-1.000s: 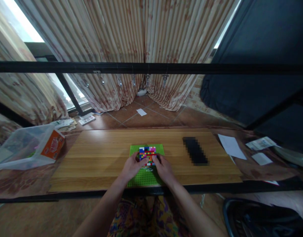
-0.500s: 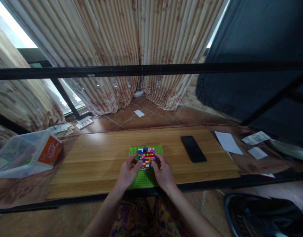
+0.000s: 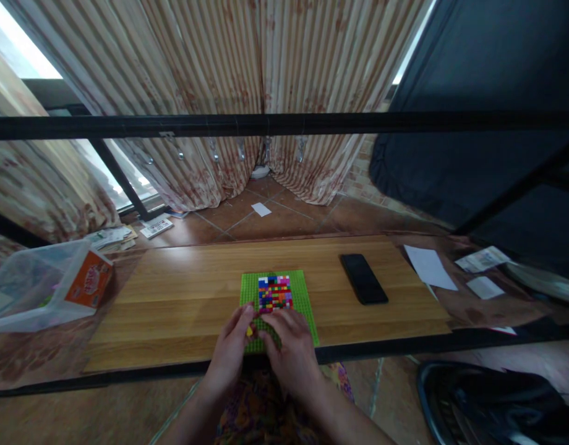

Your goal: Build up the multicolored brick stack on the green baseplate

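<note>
A block of many small coloured toy bricks (image 3: 274, 293) sits on a green studded baseplate (image 3: 304, 304). Over the baseplate's front left part, my left hand (image 3: 231, 340) is closed, with a small yellow toy brick (image 3: 250, 332) at its fingertips. Close beside it is my right hand (image 3: 291, 346), fingers bent and its thumb apart from the forefinger, at the near edge of the coloured block. Nothing clear shows between those fingers. Both hands partly hide the front of the baseplate.
The wooden board (image 3: 187, 296) carries a black phone (image 3: 363, 279) on the right. A clear plastic bin (image 3: 38, 284) with an orange label stands at left. White paper (image 3: 430, 267) lies at right. A dark metal bar (image 3: 284, 123) crosses beyond the board.
Both hands have left the sides of the coloured block and moved nearer to me, closer together. A yellow brick now shows at my left fingers. More of the block is uncovered.
</note>
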Tool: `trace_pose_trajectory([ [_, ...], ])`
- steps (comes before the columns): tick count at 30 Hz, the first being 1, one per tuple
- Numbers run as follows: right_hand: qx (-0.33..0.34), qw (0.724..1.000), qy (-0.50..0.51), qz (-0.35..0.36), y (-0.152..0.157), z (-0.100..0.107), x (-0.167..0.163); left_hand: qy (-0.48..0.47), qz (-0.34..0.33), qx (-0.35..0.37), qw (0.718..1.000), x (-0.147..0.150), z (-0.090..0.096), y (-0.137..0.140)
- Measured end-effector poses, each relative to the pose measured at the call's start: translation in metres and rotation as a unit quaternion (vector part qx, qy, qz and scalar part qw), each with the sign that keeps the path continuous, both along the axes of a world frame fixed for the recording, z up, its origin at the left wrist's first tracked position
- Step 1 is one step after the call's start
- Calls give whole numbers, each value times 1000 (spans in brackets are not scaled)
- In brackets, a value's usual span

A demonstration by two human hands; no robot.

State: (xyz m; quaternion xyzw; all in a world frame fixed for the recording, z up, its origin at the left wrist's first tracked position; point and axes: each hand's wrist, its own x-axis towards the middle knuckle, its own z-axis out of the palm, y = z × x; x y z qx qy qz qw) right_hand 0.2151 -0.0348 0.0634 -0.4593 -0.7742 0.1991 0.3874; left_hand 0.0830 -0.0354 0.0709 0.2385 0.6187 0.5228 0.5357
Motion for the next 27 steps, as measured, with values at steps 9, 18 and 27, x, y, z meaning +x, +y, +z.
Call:
trace_pose_trajectory([
  [9, -56, 997, -41, 37, -21, -8, -14, -131, -6, -38, 991, 13, 3, -34],
  [18, -199, 961, 192, -30, 1, 1, 16, -20, -66, 8, 998, 11, 15, -26],
  [27, -260, 883, 384, -69, 30, -7, 29, 252, -33, 160, 954, -11, -23, 29],
])
